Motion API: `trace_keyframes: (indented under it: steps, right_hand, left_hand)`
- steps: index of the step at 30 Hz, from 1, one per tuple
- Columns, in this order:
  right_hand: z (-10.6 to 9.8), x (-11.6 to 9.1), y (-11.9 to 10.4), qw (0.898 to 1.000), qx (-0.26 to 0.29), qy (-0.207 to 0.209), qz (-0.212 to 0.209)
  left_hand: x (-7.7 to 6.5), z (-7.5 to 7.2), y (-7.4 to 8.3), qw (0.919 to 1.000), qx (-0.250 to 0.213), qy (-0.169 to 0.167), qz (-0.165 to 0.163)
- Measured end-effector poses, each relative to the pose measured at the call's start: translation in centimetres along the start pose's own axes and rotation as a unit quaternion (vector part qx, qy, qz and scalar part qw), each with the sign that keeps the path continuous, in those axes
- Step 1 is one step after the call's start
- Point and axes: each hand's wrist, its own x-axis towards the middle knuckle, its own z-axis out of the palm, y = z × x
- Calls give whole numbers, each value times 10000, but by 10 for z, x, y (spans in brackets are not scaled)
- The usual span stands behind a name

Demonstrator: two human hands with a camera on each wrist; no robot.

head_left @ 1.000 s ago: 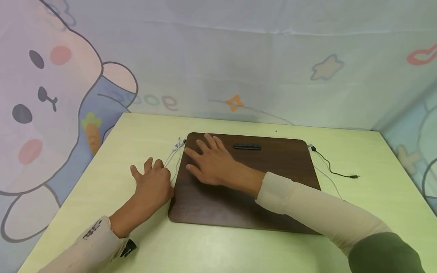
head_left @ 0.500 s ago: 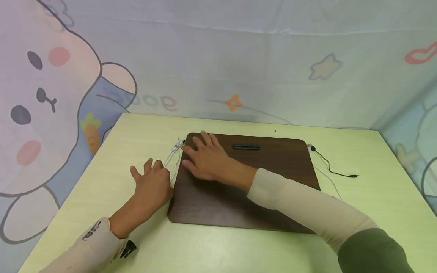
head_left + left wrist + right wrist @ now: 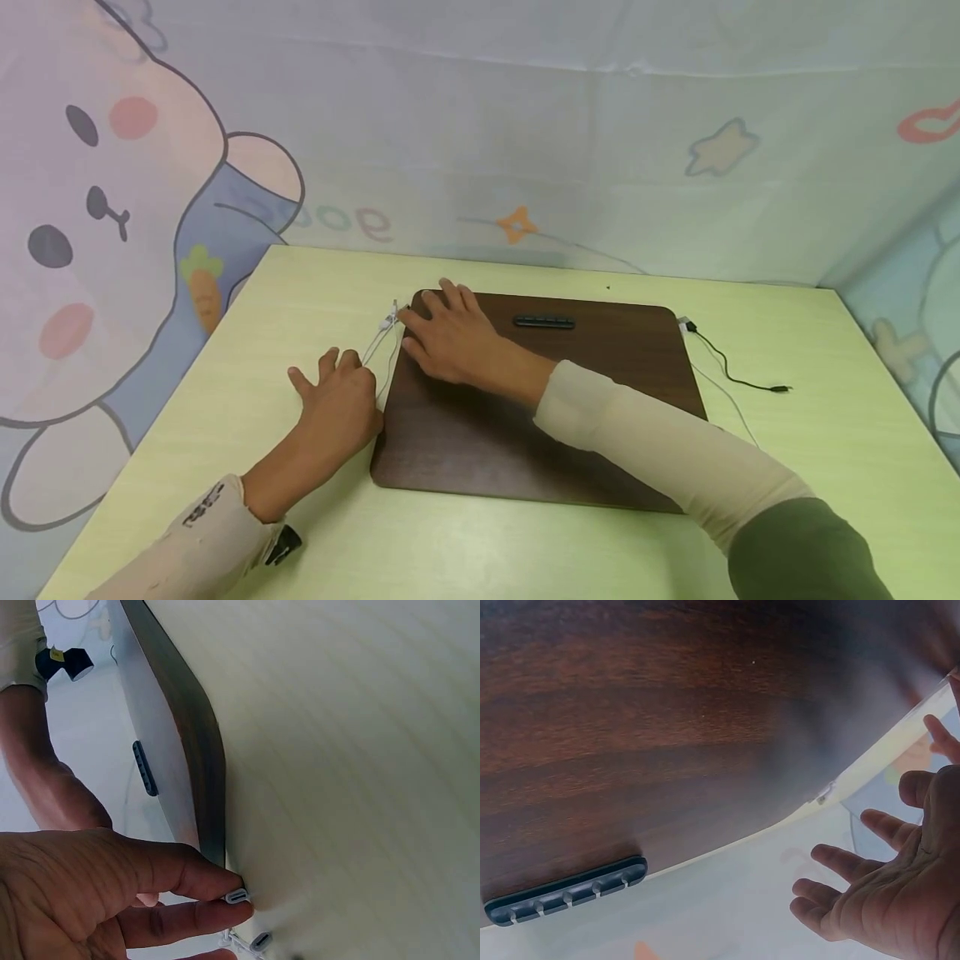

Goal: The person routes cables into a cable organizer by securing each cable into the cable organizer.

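The board (image 3: 465, 450) is a flat, dark-brown panel with woodgrain and rounded corners. Near its far edge lies the clip (image 3: 544, 322), a dark, slim bar with rounded ends and five slots. The connector (image 3: 237, 895) is small, pale and oval-mouthed; it sits at the board's left edge, pinched between thumb and index finger of the left hand (image 3: 333, 408). The right hand (image 3: 450, 337) is above the board's far left corner, fingers spread and extended, grasping nothing visible; contact with the board cannot be determined. Thin white cables (image 3: 376, 343) lie beside the left edge. A black cable (image 3: 723, 362) curves out beyond the right edge.

The worktop (image 3: 450, 542) is pale yellow-green with faint grain. Behind it hangs a creased backdrop (image 3: 562, 125) printed with a cartoon bear, a carrot and stars.

Relative to one second earlier, the right hand has shifted toward the far left corner; the left hand and the clip hold position.
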Motion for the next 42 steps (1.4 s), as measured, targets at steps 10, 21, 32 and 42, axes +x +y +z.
trace_keyframes:
  steps: [10, 21, 32, 42]
  right_hand:
    - [5, 10, -3, 9997, -208, 127, 47]
    - [7, 18, -3, 9990, -373, -141, 217]
    - [10, 31, -5, 9993, -210, -212, 246]
    - [9, 36, -9, 9979, -596, -228, 94]
  left_hand:
    - [-1, 0, 0, 10000, -11, 14, 18]
    - [-2, -1, 1, 9999, -67, -130, -50]
    - [-1, -2, 2, 9999, -80, -110, -19]
    - [-1, -4, 2, 9999, -90, -142, -32]
